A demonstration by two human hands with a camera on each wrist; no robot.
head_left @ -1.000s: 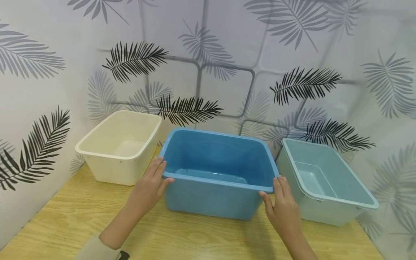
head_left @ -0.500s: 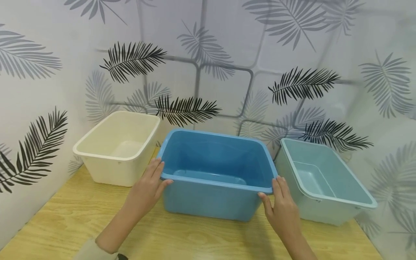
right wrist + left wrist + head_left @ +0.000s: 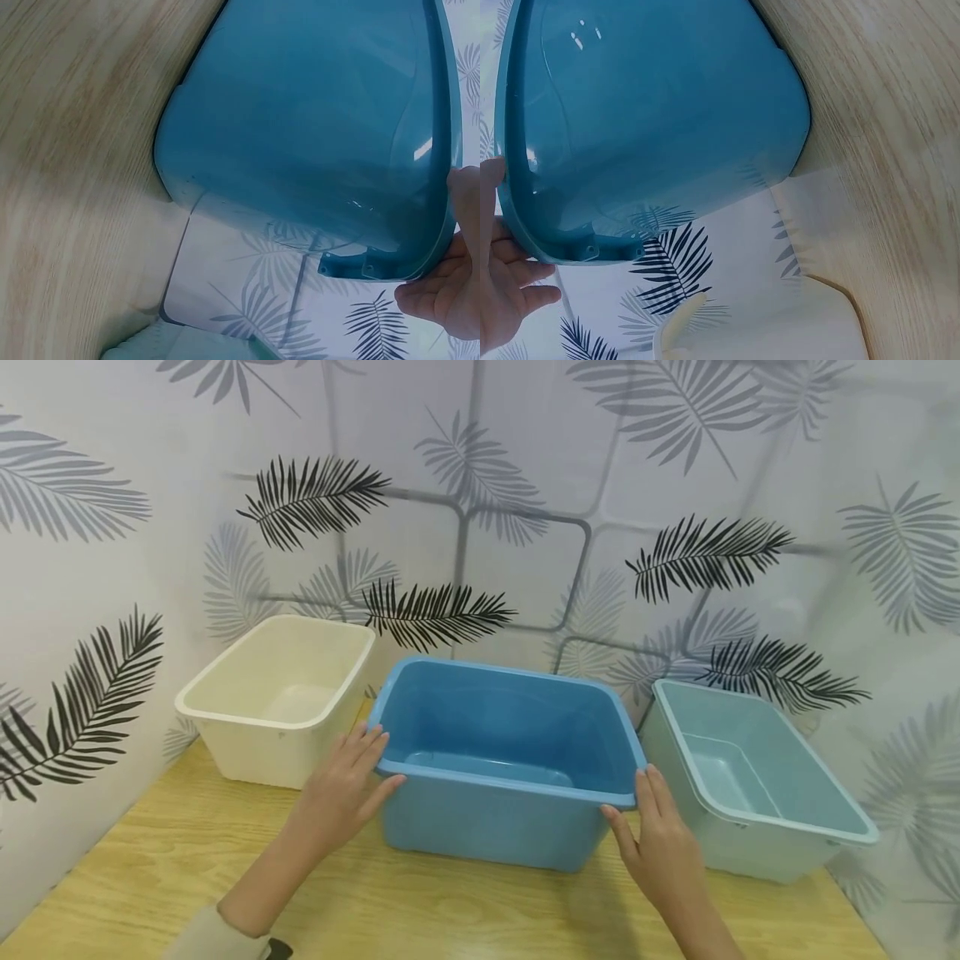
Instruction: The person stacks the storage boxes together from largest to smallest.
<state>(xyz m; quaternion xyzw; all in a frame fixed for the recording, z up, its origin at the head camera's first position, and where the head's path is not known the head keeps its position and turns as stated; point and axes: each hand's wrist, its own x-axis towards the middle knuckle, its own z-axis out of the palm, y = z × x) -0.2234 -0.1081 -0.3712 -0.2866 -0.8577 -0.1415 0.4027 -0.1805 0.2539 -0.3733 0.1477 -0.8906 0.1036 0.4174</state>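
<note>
A deep blue plastic tub (image 3: 487,822) stands on the wooden table, its open top tilted toward me and no contents showing. At its front left corner my left hand (image 3: 337,789) holds the rim, thumb along the front and fingers over the side. My right hand (image 3: 663,843) grips the front right corner likewise, thumb on the front edge. In the left wrist view the left fingers (image 3: 525,281) reach past the rim corner, close to its underside. The right wrist view has the right thumb on the rim and fingers (image 3: 427,298) bent beneath it.
A cream tub (image 3: 277,747) stands to the left of the blue one, and a pale green tub (image 3: 757,843) to the right, close by. Behind them rises a wall (image 3: 525,460) with leaf patterns. The wooden table (image 3: 442,910) extends toward me.
The blue tub stays in place on the table. My left fingers look a little more spread and looser on the rim; the view shifts slightly.
</note>
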